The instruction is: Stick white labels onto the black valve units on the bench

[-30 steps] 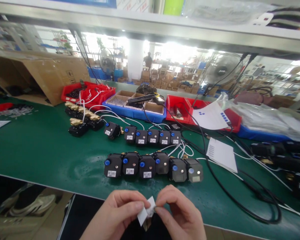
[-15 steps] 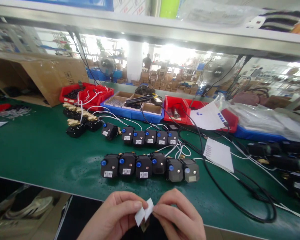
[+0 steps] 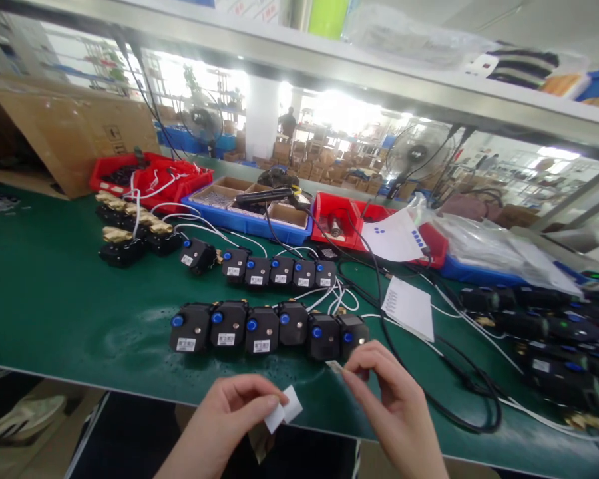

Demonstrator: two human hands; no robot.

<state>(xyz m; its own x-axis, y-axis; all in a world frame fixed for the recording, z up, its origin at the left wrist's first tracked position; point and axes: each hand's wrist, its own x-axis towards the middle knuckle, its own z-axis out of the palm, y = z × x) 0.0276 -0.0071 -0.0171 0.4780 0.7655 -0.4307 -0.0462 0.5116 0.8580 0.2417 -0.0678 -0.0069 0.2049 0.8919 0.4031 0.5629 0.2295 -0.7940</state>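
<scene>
My left hand (image 3: 239,409) pinches a folded piece of white label paper (image 3: 293,404) between thumb and fingers, low in front of the table edge. Between the thumb and forefinger of my right hand (image 3: 392,392) is a small pale sticker (image 3: 334,366), held just in front of the right end of the near row of black boxes. Each box has a blue knob; the near row includes one black box (image 3: 324,338) close to the sticker and another partly behind my fingers (image 3: 352,326). Barcode labels show on the three leftmost boxes, such as this labelled box (image 3: 190,319).
Behind stands a second row of black boxes (image 3: 281,271) with white cables. Farther back are a blue parts tray (image 3: 244,223) and red bins (image 3: 324,233). A notepad (image 3: 409,309) and black cable (image 3: 479,426) lie to the right. An overhead shelf (image 3: 279,46) spans the top.
My right hand has come away from the paper with the small sticker and moved up and right toward the near row. My left hand keeps the paper. The view has shifted right.
</scene>
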